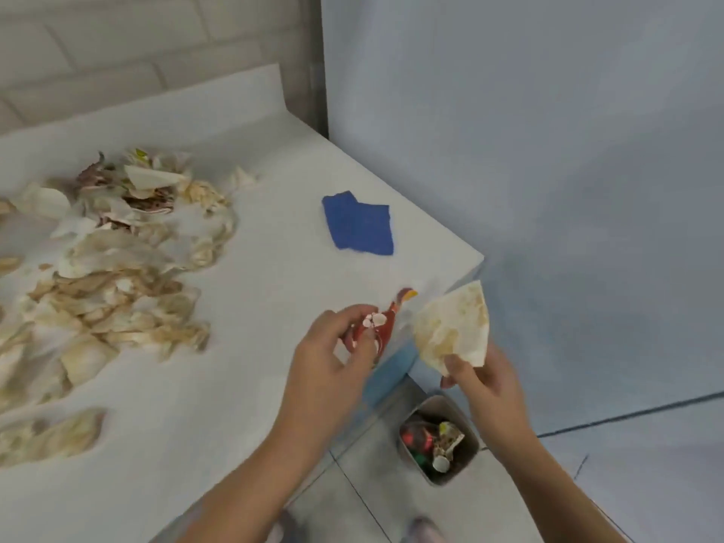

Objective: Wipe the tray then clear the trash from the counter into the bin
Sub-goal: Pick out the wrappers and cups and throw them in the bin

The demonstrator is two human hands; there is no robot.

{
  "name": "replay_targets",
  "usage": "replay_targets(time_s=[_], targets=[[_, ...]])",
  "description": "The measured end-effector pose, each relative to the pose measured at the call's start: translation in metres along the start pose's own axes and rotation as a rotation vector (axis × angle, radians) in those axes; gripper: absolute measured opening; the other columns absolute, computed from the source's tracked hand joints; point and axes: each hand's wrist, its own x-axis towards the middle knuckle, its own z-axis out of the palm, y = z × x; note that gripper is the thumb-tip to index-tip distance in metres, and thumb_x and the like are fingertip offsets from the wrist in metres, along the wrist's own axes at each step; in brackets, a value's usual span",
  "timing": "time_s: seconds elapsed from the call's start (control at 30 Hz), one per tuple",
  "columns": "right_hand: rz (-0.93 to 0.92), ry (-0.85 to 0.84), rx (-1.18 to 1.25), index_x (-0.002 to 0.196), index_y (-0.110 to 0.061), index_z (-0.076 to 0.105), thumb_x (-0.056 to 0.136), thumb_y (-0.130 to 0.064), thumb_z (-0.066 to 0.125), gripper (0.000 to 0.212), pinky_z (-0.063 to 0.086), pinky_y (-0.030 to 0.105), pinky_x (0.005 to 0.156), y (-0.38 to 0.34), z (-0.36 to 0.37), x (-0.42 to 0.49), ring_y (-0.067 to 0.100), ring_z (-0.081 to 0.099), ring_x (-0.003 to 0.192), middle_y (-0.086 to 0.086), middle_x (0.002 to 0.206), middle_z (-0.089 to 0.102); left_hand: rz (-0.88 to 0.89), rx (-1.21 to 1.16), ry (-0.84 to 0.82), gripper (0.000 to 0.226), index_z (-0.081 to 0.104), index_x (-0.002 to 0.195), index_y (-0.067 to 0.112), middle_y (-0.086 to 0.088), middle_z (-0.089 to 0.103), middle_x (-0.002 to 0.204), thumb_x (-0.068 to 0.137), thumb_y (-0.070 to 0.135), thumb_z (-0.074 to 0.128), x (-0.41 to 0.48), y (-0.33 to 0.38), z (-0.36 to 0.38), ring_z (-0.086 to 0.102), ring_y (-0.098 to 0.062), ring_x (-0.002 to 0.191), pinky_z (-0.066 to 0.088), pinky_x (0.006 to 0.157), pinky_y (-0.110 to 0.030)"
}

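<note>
My left hand [333, 346] pinches a red wrapper [386, 321] with white spots at the counter's near right corner. My right hand [485, 380] holds a stained, crumpled paper [454, 325] just past the counter's edge, above the floor. Below it a small grey bin [472, 452] stands on the floor with red, green and white scraps inside. A blue cloth [358, 225] lies flat on the white counter [243, 307]. A big heap of stained paper trash [113, 276] covers the counter's left side. No tray is in view.
A grey wall [548, 150] rises to the right of the counter, and a white tiled wall [117, 45] runs behind it. The floor is grey tile. My shoes show at the bottom edge.
</note>
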Motion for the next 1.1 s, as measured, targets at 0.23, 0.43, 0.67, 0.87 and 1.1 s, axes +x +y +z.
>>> replay_targets(time_s=[0.23,0.43,0.67,0.87,1.1], targets=[[0.449,-0.111,-0.205,0.103,-0.023,0.066,0.069,-0.036,0.063,0.036,0.046,0.02,0.058,0.171,-0.091,-0.008,0.009,0.06,0.064,-0.007,0.073,0.067,-0.501,-0.074,-0.159,0.039,0.066,0.077,0.044,0.012,0.067,0.067,0.087,0.008,0.061,-0.025,-0.092,0.161,0.059,0.0,0.062,0.046,0.059,-0.015],[0.932,-0.172,-0.255,0.093,-0.014,0.063,0.085,-0.024,0.065,0.012,0.042,0.025,0.049,0.344,-0.117,0.012,0.019,0.057,0.052,0.007,0.068,0.063,-0.909,0.072,-0.171,0.015,0.069,0.077,0.027,-0.001,0.072,0.084,0.088,0.023,0.06,-0.035,-0.25,0.268,0.066,-0.016,0.079,0.054,0.074,-0.027],[1.103,-0.127,-0.386,0.091,-0.015,0.058,0.081,-0.033,0.063,0.022,0.049,0.027,0.05,0.492,-0.12,0.03,0.027,0.067,0.07,0.012,0.086,0.067,-1.085,0.331,-0.288,0.024,0.065,0.075,0.018,0.0,0.063,0.076,0.09,0.033,0.053,-0.047,-0.403,0.362,0.06,-0.02,0.078,0.042,0.062,-0.024],[0.917,-0.177,-0.475,0.083,-0.03,0.052,0.079,-0.034,0.061,0.011,0.055,0.038,0.071,0.547,-0.102,0.064,0.026,0.067,0.08,0.003,0.087,0.066,-1.063,0.415,-0.335,0.034,0.063,0.115,0.011,-0.009,0.068,0.106,0.09,0.031,0.052,-0.038,-0.464,0.403,0.061,-0.026,0.099,0.039,0.07,-0.024],[0.681,-0.427,-0.681,0.136,-0.022,0.042,0.069,-0.049,0.066,0.076,0.049,0.032,0.088,0.568,-0.087,0.089,0.02,0.058,0.109,-0.003,0.123,0.059,-1.03,0.276,-0.377,0.048,0.051,0.13,0.017,-0.007,0.064,0.115,0.089,0.04,0.054,-0.04,-0.467,0.406,0.059,-0.025,0.103,0.046,0.082,-0.03]])
